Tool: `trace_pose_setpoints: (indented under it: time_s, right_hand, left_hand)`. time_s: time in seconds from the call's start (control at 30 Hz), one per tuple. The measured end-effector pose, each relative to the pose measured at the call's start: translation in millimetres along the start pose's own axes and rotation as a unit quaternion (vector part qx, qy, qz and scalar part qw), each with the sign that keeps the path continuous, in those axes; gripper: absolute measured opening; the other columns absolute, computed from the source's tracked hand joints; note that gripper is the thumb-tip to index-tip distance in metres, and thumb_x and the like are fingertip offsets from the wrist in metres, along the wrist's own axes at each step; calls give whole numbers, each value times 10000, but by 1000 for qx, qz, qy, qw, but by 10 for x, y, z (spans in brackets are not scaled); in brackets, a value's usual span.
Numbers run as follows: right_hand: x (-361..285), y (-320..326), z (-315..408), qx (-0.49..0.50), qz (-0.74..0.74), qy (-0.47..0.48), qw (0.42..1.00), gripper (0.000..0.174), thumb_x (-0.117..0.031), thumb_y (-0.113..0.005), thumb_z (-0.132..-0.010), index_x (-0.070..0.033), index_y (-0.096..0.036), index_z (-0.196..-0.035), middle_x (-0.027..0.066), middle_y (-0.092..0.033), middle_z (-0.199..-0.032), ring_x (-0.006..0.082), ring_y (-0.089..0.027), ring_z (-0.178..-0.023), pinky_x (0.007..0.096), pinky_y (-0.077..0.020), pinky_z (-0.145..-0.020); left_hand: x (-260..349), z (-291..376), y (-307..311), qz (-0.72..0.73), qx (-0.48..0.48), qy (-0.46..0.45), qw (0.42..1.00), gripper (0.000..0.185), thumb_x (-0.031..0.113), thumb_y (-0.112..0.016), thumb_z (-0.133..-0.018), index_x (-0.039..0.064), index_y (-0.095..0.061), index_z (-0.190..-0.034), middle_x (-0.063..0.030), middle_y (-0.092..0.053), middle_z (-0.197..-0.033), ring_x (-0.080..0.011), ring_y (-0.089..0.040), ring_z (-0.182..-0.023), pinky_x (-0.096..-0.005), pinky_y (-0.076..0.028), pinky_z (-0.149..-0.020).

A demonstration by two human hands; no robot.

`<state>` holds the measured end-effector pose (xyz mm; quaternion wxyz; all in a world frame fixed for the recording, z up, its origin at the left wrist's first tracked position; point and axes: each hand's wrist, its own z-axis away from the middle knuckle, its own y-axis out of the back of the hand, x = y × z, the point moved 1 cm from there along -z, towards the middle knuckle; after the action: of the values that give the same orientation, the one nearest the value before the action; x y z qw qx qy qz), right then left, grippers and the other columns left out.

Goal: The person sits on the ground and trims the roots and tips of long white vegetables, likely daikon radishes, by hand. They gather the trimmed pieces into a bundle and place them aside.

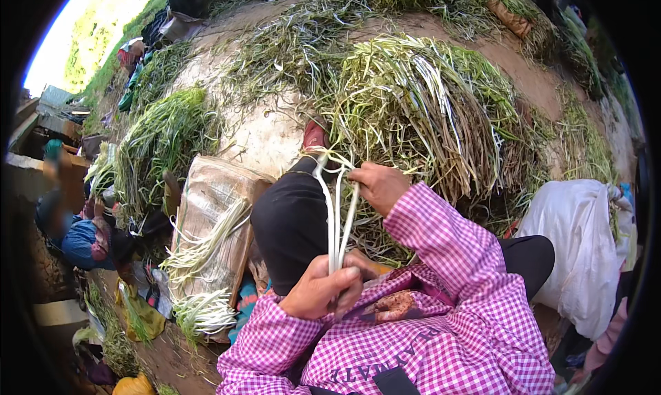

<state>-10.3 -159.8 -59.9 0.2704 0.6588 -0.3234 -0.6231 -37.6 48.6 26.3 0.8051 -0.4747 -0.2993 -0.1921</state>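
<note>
Several long white-and-pale-green plant stalks (337, 214) stand upright between my hands, over my lap. My left hand (330, 286) is closed around their lower ends. Higher up, my right hand (379, 186) pinches one stalk near its bent, leafy top with thumb and fingers. Just beyond the right hand lies a large heap of long green and brownish stalks (428, 111). To the left, a wrapped pale brown bundle (206, 178) bears a loose bunch of thin whitish stalks (214, 240) and a second, white-ended bunch (206, 312).
A green heap of stalks (165, 131) lies at the left, beside a seated person in blue (85, 242). A white sack (573, 250) stands at the right. Plant litter (294, 49) covers much of the ground ahead. Part of another person's pink sleeve (612, 325) shows at lower right.
</note>
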Motion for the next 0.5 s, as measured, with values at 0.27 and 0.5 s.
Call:
trace_pose_setpoints:
  time_s: [0.27,0.5]
  right_hand:
    - [805,-473,134,-209,-46,-324,922,226,-187,-456,-960,-37,-607,-1035,61,-545,-741,117,-444,-599,278,-478,-610]
    - [1178,-792,596,-301,17,-360,883,289,-202,-516,-929,-67,-596,-1172,140,-613,-1103,251,-592,-959,392,-469,-912]
  left_hand:
    - [668,479,49,-22,0,-301,953,372,228,-445,-958,-121,-572,-984,-15,-378,-420,-88,-319,-322,-251,-251,-299]
    - [1355,372,48,-88,-49,-445,890,401,298,-355,-1008,-65,-498,-1098,25,-353,-449,-83,-333,-321,-228,-279,-276]
